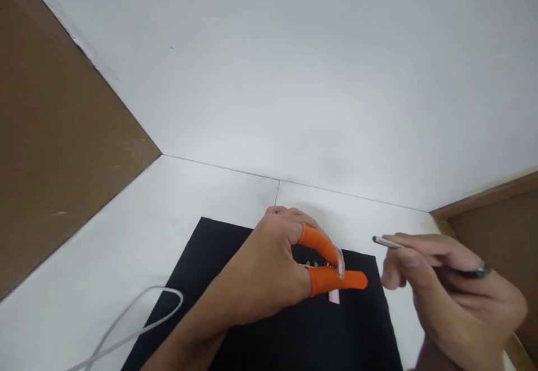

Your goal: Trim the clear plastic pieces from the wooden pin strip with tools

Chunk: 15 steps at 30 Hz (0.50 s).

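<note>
My left hand (269, 270) reaches over a black mat (311, 337), with orange finger cots (336, 282) on its thumb and index finger. Between those two fingertips is a small clear, shiny piece (341, 261), pinched; its exact kind cannot be made out. Just below the thumb a pale pink strip (334, 297) sticks out. Several tiny metallic bits (311, 264) show in the gap between thumb and index finger, partly hidden. To the right, my right hand (445, 287) is closed around a slim silver metal rod (386, 242), its end pointing left, apart from the left hand.
A white cable (138, 332) loops at the lower left and lies over the mat's edge. The white work surface (210, 186) meets a white back wall (302, 79). Brown panels stand on the left (63, 119) and right (500, 247).
</note>
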Tool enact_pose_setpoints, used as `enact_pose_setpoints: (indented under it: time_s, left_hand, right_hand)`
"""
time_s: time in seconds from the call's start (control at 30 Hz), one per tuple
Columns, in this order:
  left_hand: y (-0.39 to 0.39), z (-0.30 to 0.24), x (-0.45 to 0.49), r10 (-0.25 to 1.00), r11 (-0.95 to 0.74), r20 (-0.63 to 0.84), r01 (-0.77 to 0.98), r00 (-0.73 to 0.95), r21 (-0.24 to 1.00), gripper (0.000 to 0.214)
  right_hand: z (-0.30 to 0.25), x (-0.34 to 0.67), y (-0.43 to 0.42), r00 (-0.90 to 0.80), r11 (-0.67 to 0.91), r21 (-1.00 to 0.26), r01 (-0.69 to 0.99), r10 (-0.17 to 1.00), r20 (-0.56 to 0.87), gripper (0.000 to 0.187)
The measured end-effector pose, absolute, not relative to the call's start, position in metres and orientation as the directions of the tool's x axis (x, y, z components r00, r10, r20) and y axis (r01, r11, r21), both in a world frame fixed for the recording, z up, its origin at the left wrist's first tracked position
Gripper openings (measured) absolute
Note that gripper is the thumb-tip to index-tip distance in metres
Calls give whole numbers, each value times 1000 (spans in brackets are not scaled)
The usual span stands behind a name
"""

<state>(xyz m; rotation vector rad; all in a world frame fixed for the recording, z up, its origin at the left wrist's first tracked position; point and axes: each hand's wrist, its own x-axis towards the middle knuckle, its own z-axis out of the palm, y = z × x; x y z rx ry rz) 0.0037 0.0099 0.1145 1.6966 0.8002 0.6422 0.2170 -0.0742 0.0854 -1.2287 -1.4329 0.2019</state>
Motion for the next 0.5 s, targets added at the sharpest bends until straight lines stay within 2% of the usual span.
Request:
enact_pose_setpoints:
  time_s: [0.1, 0.17, 0.23, 0.3, 0.43, 0.5]
  left_hand:
    - [10, 114, 4, 780, -175, 25, 180, 625, 968, 13]
    - [10, 113, 3, 785, -173, 27, 177, 619, 969, 13]
    - [10, 112, 3, 787, -171, 30, 171, 617, 970, 13]
    - [10, 112, 2, 783, -176, 32, 172, 621, 969, 13]
    - [10, 113, 3, 778, -166, 13, 184, 629, 969, 15]
    - [11, 113, 3, 778, -158, 9, 182, 628, 971, 15]
  right_hand:
    - [98, 217, -77, 79, 475, -661, 581, 775, 627, 23]
    - [110, 212, -81, -101, 538, -648, 539, 805, 584, 23]
    - [115, 209, -82, -187, 572, -654, 495, 805, 563, 24]
    - [110, 207, -81, -87, 550, -653, 521, 795, 600, 25]
    - [93, 209, -76, 325, 433, -718, 545, 680, 657, 17]
    - [95, 208, -78, 351, 433, -720, 542, 662, 662, 14]
